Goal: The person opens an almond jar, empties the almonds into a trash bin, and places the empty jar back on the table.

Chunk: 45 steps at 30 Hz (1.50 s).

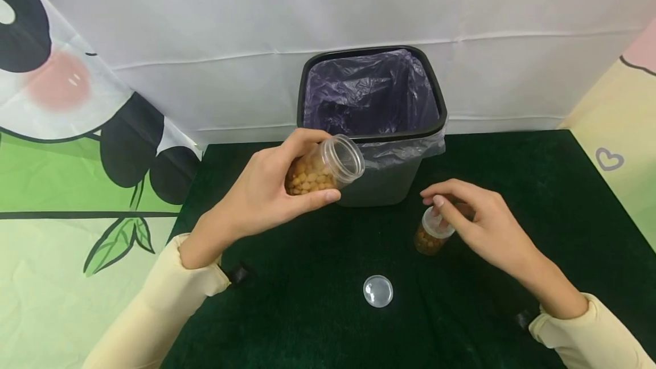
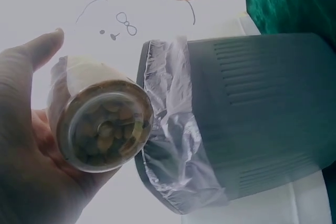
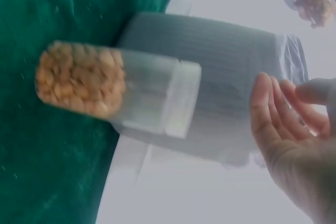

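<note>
My left hand (image 1: 266, 189) grips a clear plastic jar (image 1: 314, 175) that has no lid on and is tilted with its mouth to the right. Small tan, nut-like pieces fill part of it, and its round base (image 2: 105, 127) faces the left wrist camera. My right hand (image 1: 476, 224), fingers loosely bent, hovers over a second clear jar (image 3: 118, 87). This one stands upright on the cloth, has a whitish lid, and is about half full of similar pieces. In the right wrist view a gap separates the fingertips (image 3: 261, 85) from its lid.
A grey waste bin (image 1: 384, 184) with a purple plastic liner (image 1: 369, 87) stands behind the jars, near the white backdrop (image 1: 256, 10). A round clear lid (image 1: 378, 291) lies on the dark green cloth (image 1: 307, 312). Printed cartoon fabric (image 1: 56, 169) borders the left side.
</note>
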Each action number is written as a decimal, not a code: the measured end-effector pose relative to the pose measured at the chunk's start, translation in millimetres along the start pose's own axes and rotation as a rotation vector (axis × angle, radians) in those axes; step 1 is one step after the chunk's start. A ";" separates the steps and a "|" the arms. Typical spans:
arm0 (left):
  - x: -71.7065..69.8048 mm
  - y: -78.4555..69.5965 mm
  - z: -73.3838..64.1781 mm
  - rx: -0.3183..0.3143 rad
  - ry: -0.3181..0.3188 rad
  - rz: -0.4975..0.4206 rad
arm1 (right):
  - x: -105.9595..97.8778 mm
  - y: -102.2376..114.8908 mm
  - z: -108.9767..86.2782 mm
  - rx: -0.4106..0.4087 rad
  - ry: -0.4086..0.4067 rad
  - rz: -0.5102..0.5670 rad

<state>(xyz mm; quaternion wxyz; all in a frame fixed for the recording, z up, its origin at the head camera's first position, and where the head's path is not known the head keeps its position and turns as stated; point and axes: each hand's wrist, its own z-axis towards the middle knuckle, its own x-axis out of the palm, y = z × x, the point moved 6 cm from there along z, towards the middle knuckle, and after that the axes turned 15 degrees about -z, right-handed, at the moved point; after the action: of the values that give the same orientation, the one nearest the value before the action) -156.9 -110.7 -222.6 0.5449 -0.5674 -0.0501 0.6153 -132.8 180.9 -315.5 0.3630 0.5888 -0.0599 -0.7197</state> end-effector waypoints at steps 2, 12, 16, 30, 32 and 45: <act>-3.3 -1.8 4.2 0.004 0.003 0.017 | -10.8 -3.6 5.0 0.028 -0.035 0.036; -18.4 -10.5 25.2 0.028 0.027 0.069 | -53.5 -22.7 39.5 0.184 -0.111 0.148; -23.0 -12.3 36.3 0.029 0.036 0.086 | -64.6 -29.2 58.2 0.222 -0.108 0.237; -32.5 0.5 72.6 -0.038 0.052 0.139 | -60.4 -56.7 118.8 0.402 0.111 0.398; -32.2 3.0 77.2 -0.054 0.058 0.157 | -57.8 -60.4 124.9 0.435 0.145 0.447; -29.1 14.4 100.2 -0.016 0.106 0.242 | -51.1 -71.3 140.3 0.528 0.229 0.689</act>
<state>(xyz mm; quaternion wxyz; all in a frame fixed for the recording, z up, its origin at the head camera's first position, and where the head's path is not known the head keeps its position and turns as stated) -248.1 -81.8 -178.5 0.4638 -0.6056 0.0427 0.6453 -287.8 215.4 -269.0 0.4230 0.6828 -0.3938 -0.4470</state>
